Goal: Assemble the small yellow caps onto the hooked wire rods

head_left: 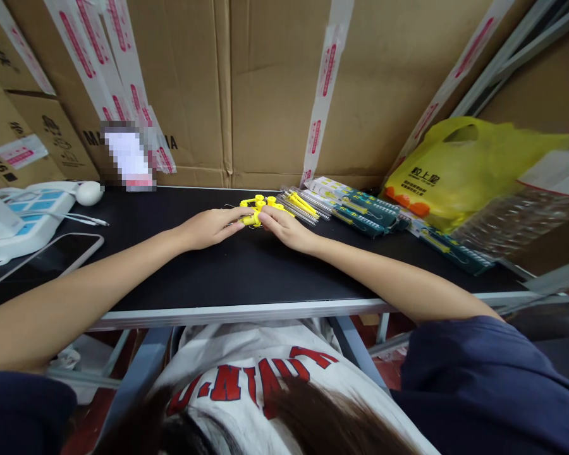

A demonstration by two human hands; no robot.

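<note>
My left hand pinches one end of a small yellow plastic piece between thumb and fingers. From the other side, my right hand closes on the same piece, its fingertips almost meeting the left ones. More yellow plastic parts with thin wire hooks lie just behind my fingers, partly hidden by them. Beyond my right hand is a bunch of thin metal rods with yellow handles. The exact kind of these parts is too small to make out.
Dark green packages lie to the right, near a yellow plastic bag and a clear plastic tray. On the left are a power strip and a phone. Cardboard boxes wall off the black table's back.
</note>
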